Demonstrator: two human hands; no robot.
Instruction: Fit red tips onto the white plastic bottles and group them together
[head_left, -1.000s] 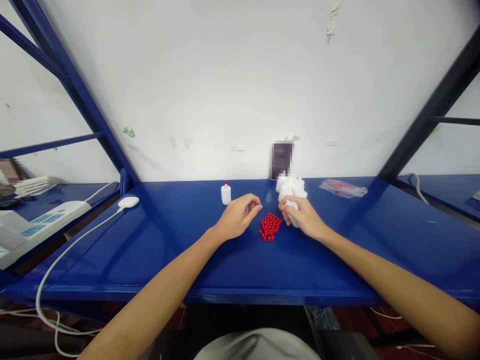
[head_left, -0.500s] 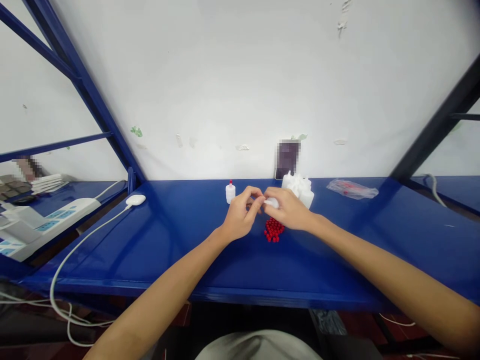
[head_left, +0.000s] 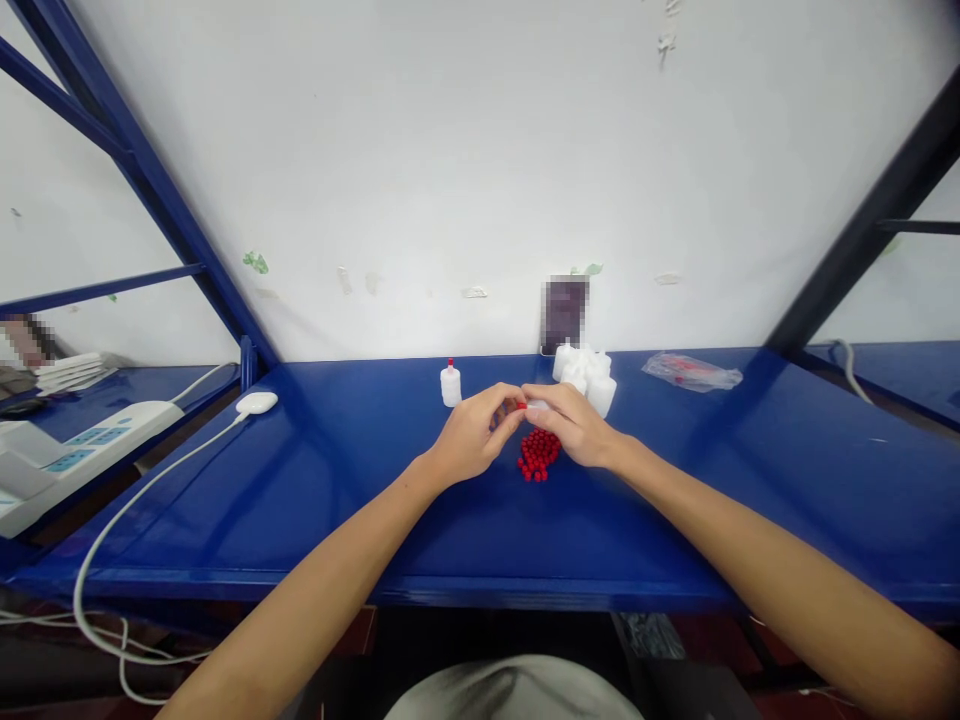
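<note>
My left hand point(head_left: 472, 438) and my right hand point(head_left: 574, 425) meet above the blue table point(head_left: 300, 500). The right hand is closed round a small white bottle point(head_left: 537, 406), mostly hidden by its fingers. The left hand pinches a small red cap point(head_left: 520, 405) at the bottle's tip. Just below both hands lies a pile of red caps point(head_left: 536, 455). A capped white bottle point(head_left: 451, 384) stands alone to the left. A cluster of white bottles point(head_left: 586, 369) stands behind the right hand.
A clear plastic bag point(head_left: 691, 372) lies at the back right. A blurred dark object point(head_left: 564, 315) leans on the white wall. A white cable with a plug point(head_left: 256, 403) runs off the table's left side. A power strip point(head_left: 82, 445) sits on the left shelf.
One second ago the hands were apart, the right one lifting a bottle from the cluster. They have come together, and the left hand's red cap now sits at the bottle's tip.
</note>
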